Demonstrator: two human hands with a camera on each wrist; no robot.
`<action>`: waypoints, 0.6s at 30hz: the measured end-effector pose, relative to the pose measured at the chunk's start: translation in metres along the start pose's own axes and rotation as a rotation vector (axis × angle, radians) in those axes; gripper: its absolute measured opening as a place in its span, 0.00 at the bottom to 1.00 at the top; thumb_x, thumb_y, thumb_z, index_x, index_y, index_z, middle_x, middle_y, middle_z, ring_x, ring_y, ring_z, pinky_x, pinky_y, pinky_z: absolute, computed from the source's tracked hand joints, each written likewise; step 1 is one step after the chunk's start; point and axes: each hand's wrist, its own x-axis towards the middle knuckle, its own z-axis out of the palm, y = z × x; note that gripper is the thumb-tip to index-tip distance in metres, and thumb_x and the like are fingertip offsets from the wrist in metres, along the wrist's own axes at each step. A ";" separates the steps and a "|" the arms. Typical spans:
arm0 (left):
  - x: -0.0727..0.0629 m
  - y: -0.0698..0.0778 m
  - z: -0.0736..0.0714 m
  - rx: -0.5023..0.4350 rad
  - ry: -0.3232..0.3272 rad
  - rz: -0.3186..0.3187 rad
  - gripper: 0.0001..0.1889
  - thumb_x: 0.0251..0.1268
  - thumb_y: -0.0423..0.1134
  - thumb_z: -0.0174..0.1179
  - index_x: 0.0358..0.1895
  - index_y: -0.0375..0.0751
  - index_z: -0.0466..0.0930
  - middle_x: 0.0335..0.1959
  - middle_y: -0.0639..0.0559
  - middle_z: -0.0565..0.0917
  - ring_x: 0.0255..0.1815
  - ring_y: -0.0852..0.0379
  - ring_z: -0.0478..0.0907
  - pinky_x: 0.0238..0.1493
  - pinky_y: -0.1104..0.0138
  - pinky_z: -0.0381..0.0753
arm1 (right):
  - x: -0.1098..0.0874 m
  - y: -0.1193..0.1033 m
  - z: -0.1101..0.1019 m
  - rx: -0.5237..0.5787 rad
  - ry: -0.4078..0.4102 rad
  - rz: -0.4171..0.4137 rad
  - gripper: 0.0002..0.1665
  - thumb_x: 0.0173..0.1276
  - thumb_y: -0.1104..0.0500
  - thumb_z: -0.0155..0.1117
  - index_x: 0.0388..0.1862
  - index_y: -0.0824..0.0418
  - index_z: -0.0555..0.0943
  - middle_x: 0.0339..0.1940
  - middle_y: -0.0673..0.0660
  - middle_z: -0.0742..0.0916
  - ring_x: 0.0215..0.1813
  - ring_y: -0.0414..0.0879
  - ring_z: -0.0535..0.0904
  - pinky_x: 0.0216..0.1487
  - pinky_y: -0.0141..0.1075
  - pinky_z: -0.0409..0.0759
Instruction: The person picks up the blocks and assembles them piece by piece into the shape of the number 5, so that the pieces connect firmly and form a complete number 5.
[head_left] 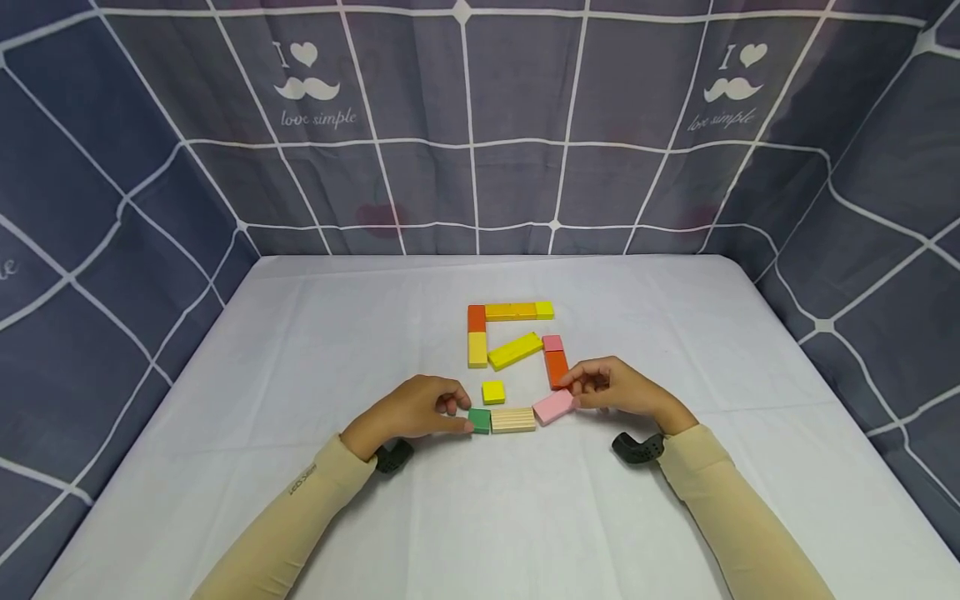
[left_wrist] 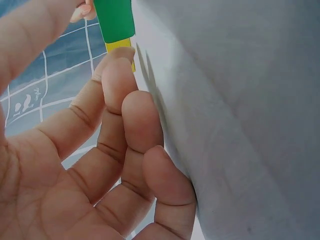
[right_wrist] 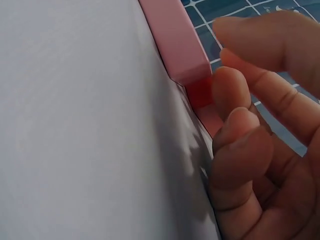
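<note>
In the head view my left hand [head_left: 420, 406] reaches the left end of a bottom row of blocks. Its thumb touches a green block [head_left: 480, 422], with the other fingers loosely bent beside it. A ridged wooden block [head_left: 513, 419] lies against the green one. On the right, a pink block [head_left: 553, 407] lies tilted, its left end at the wooden block. My right hand [head_left: 617, 386] has its thumb at the pink block's right end and its index fingertip by an orange-red block [head_left: 557, 369]. In the right wrist view no block shows between the bent fingers [right_wrist: 230, 87].
Behind the row lie a small yellow block [head_left: 492, 392], a slanted long yellow block [head_left: 515, 351] and a small pink block [head_left: 552, 342]. Farther back, orange [head_left: 476, 317], pale yellow [head_left: 477, 350] and amber blocks [head_left: 511, 312] form a corner. White cloth [head_left: 337, 325] covers the table.
</note>
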 end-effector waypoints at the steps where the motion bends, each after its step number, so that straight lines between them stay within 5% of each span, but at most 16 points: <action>1: 0.000 0.000 0.000 -0.001 0.001 0.000 0.13 0.68 0.45 0.77 0.46 0.42 0.87 0.32 0.58 0.78 0.36 0.59 0.73 0.41 0.67 0.72 | 0.000 0.001 -0.001 -0.001 -0.004 -0.002 0.19 0.69 0.71 0.74 0.58 0.74 0.86 0.36 0.53 0.84 0.36 0.41 0.74 0.37 0.27 0.71; 18: 0.004 -0.003 -0.003 0.003 0.032 0.025 0.11 0.74 0.42 0.72 0.50 0.39 0.87 0.33 0.56 0.78 0.36 0.59 0.73 0.41 0.67 0.74 | 0.001 0.008 -0.001 -0.026 -0.015 -0.016 0.18 0.68 0.72 0.74 0.57 0.74 0.86 0.35 0.51 0.83 0.35 0.39 0.73 0.38 0.27 0.71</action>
